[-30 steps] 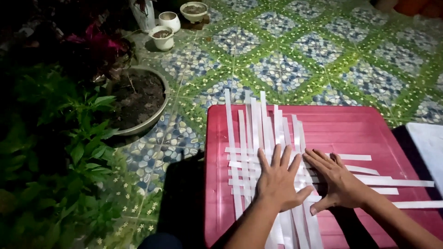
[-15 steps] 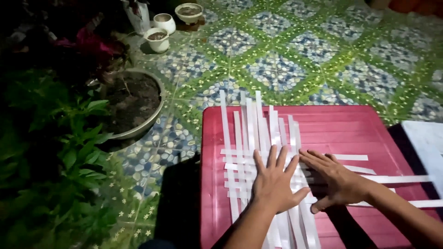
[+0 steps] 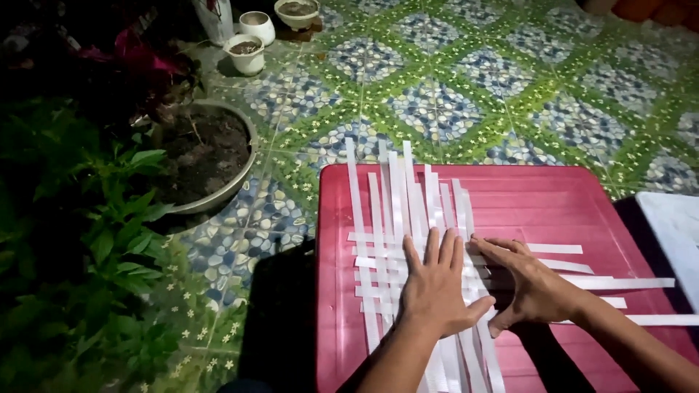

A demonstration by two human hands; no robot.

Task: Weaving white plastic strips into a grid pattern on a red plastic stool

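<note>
Several long white paper strips [image 3: 399, 196] lie interwoven on a red plastic table [image 3: 553, 204], some running lengthwise and others crosswise [image 3: 619, 282] to the right. My left hand [image 3: 437, 287] presses flat on the woven middle with fingers spread. Beside it, my right hand [image 3: 528, 284] rests palm down on the crosswise strips, its fingertips touching the weave near the left hand. Neither hand holds a strip.
A large round pot of soil [image 3: 204, 156] stands on the patterned tile floor [image 3: 451, 87] at the left, with green plants [image 3: 80, 255] around it. Small white pots [image 3: 247, 51] sit at the top. A white surface [image 3: 673, 225] adjoins the table's right edge.
The view has shifted slightly; both hands stay pressed on the strips, with the right hand's fingers edging a little closer to the left hand.
</note>
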